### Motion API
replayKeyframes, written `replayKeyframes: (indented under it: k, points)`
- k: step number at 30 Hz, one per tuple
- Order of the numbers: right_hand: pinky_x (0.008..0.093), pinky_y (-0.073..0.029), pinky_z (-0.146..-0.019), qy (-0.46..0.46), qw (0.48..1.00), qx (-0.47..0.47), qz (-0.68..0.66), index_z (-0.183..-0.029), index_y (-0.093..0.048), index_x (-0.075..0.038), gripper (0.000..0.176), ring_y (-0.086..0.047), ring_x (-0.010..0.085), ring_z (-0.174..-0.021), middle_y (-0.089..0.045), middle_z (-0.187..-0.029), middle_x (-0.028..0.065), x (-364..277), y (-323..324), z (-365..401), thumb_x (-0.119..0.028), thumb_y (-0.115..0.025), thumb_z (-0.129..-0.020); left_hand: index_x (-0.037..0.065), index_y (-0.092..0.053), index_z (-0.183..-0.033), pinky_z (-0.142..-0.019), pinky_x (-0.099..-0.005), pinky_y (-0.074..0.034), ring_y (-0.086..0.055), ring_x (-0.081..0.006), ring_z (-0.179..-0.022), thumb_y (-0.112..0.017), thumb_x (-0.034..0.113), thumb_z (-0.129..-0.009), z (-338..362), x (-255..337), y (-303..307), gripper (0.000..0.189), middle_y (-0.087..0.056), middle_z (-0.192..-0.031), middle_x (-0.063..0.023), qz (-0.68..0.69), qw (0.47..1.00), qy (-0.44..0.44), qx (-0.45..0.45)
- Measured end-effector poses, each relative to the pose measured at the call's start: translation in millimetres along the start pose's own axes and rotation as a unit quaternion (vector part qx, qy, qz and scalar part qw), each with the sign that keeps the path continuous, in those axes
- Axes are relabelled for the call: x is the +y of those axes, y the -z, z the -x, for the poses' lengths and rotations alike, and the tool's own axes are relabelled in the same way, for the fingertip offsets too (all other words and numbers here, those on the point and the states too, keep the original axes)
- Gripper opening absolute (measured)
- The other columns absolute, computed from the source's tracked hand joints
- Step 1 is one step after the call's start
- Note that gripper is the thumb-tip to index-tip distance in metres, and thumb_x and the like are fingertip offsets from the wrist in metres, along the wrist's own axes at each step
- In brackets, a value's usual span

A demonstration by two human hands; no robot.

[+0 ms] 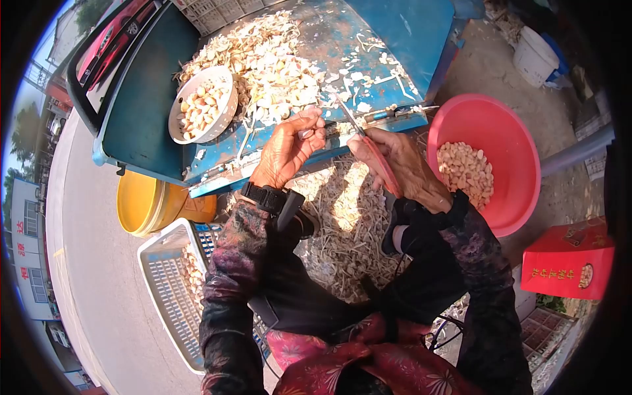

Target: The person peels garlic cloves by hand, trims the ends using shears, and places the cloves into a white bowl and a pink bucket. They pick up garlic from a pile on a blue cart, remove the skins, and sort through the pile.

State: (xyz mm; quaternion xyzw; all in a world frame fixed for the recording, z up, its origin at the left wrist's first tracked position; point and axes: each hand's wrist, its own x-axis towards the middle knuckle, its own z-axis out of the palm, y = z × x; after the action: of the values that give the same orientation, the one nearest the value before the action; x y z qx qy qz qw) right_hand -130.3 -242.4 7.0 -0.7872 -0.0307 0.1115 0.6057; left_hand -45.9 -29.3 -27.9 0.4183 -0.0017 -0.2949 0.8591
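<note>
**Garlic clove at the scissor blades, over a blue table**

The fingers of the left hand [288,149] are pinching narrowly around a pale garlic clove [306,133], holding it up at the near edge of the table. The fingers of the right hand [407,168] are wrapping tight around the red handles of a pair of scissors [375,156], whose thin blades are pointing up and left, ending just beside the clove. Whether the blades are touching it cannot be told. The two hands are hovering close together, both wrists coming out of dark patterned sleeves, and the left wrist is wearing a black strap.

Behind the hands, a blue table [395,33] is carrying a wide heap of garlic skins and trimmings [270,59]. At the heap's left, a white bowl [230,108] is sitting tilted, holding a shallow layer of cloves. To the right of the right hand, a pink basin [474,118] is standing on the ground with a mound of pale peeled cloves in its bottom. Below the hands, dry stalks and skins [342,224] are lying thick on the ground.

At lower left, a white slatted basket [161,276] is holding some garlic along its right side, partly hidden by the left sleeve. A yellow bucket [141,201] is sticking out from under the table, its contents out of sight. A white pail [534,56] at top right and a red box [569,260] at the right are lying in the bent edge of the view, hard to read.
</note>
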Motion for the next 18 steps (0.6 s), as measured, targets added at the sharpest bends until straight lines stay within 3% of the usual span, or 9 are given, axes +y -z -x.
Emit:
replayKeyframes:
  k: [1, 3, 5, 7, 8, 9, 12, 16, 18]
  points:
    - [0.0297, -0.039, -0.050, 0.003, 0.999, 0.019, 0.034, -0.093, -0.058, -0.001, 0.042, -0.050, 0.0109, -0.052, -0.049, -0.057, 0.0004, 0.5, 0.1, -0.3, -0.043, -0.060, -0.089, -0.004, -0.054, -0.111, -0.070, -0.0256, -0.054, -0.058, -0.0154, -0.076, -0.050, 0.006, -0.091, -2.7, 1.3, -1.6, 0.023, -0.061, -0.095, -0.0085, -0.001, 1.000, 0.001, 0.001]
    - [0.0320, -0.039, -0.052, 0.043, 0.991, 0.066, 0.112, -0.094, -0.058, -0.001, 0.041, -0.051, 0.0135, -0.054, -0.051, -0.059, 0.0032, -3.7, 6.3, 4.8, -0.041, -0.061, -0.088, -0.002, -0.054, -0.106, -0.061, -0.0220, -0.049, -0.055, -0.0122, -0.072, -0.050, 0.006, -0.091, -9.3, 8.0, -4.2, 0.018, -0.059, -0.092, -0.0067, -0.082, 0.990, -0.038, 0.105]
    - [0.0343, -0.040, -0.054, 0.081, 0.972, 0.116, 0.186, -0.096, -0.057, 0.000, 0.040, -0.052, 0.0161, -0.055, -0.053, -0.060, 0.0060, -3.6, 9.5, 7.0, -0.039, -0.062, -0.087, -0.001, -0.056, -0.102, -0.055, -0.0203, -0.043, -0.050, -0.0101, -0.063, -0.050, 0.009, -0.093, -16.6, 13.7, 12.9, 0.015, -0.059, -0.084, -0.0050, -0.121, 0.986, -0.043, 0.105]
    - [0.0358, -0.040, -0.055, 0.104, 0.969, 0.149, 0.168, -0.097, -0.056, 0.000, 0.038, -0.053, 0.0194, -0.057, -0.055, -0.064, 0.0099, -4.9, 13.4, 5.9, -0.036, -0.062, -0.087, 0.001, -0.057, -0.102, -0.053, -0.0203, -0.040, -0.045, -0.0093, -0.056, -0.049, 0.015, -0.094, -23.5, 14.1, 18.7, 0.018, -0.056, -0.073, -0.0009, -0.373, 0.919, -0.042, 0.120]
    - [0.0352, -0.041, -0.056, 0.074, 0.973, 0.130, 0.177, -0.098, -0.056, 0.000, 0.037, -0.055, 0.0191, -0.059, -0.056, -0.066, 0.0102, -11.0, 15.9, 8.4, -0.035, -0.062, -0.087, 0.001, -0.058, -0.098, -0.054, -0.0250, -0.040, -0.044, -0.0113, -0.053, -0.050, 0.022, -0.095, -36.0, 1.8, 25.1, 0.023, -0.054, -0.065, -0.0027, -0.510, 0.839, -0.130, 0.141]
    - [0.0352, -0.041, -0.056, 0.074, 0.973, 0.129, 0.177, -0.098, -0.056, 0.000, 0.037, -0.055, 0.0191, -0.059, -0.056, -0.066, 0.0102, -10.0, 14.5, 7.8, -0.035, -0.062, -0.087, 0.000, -0.054, -0.101, -0.055, -0.0349, -0.044, -0.053, -0.0218, -0.055, -0.048, 0.024, -0.095, -44.0, -3.2, 23.6, 0.025, -0.058, -0.067, -0.0117, -0.669, 0.692, -0.229, 0.145]
    - [0.0353, -0.041, -0.055, 0.088, 0.974, 0.123, 0.169, -0.098, -0.056, -0.001, 0.036, -0.054, 0.0189, -0.056, -0.056, -0.063, 0.0084, -6.1, 11.3, 6.2, -0.034, -0.062, -0.086, -0.001, -0.045, -0.104, -0.063, -0.0480, -0.046, -0.061, -0.0412, -0.074, -0.050, 0.014, -0.089, -56.6, -12.1, 27.6, 0.022, -0.063, -0.076, -0.0224, -0.831, 0.478, -0.259, 0.123]
    - [0.0354, -0.040, -0.053, 0.109, 0.970, 0.109, 0.190, -0.094, -0.057, -0.002, 0.035, -0.055, 0.0201, -0.053, -0.055, -0.060, 0.0080, -8.9, 12.4, 8.7, -0.035, -0.062, -0.086, -0.001, -0.047, -0.100, -0.064, -0.0482, -0.046, -0.061, -0.0413, -0.074, -0.052, 0.013, -0.086, -64.7, -14.4, 28.9, 0.020, -0.062, -0.075, -0.0224, -0.844, 0.463, -0.242, 0.120]
    - [0.0360, -0.041, -0.053, 0.112, 0.966, 0.110, 0.204, -0.094, -0.057, -0.001, 0.035, -0.056, 0.0216, -0.053, -0.056, -0.061, 0.0093, -6.3, 13.5, 8.5, -0.035, -0.062, -0.086, -0.002, -0.052, -0.094, -0.068, -0.0493, -0.048, -0.063, -0.0416, -0.079, -0.054, 0.008, -0.079, -65.7, -8.7, 26.5, 0.018, -0.064, -0.077, -0.0247, -0.845, 0.482, -0.191, 0.133]
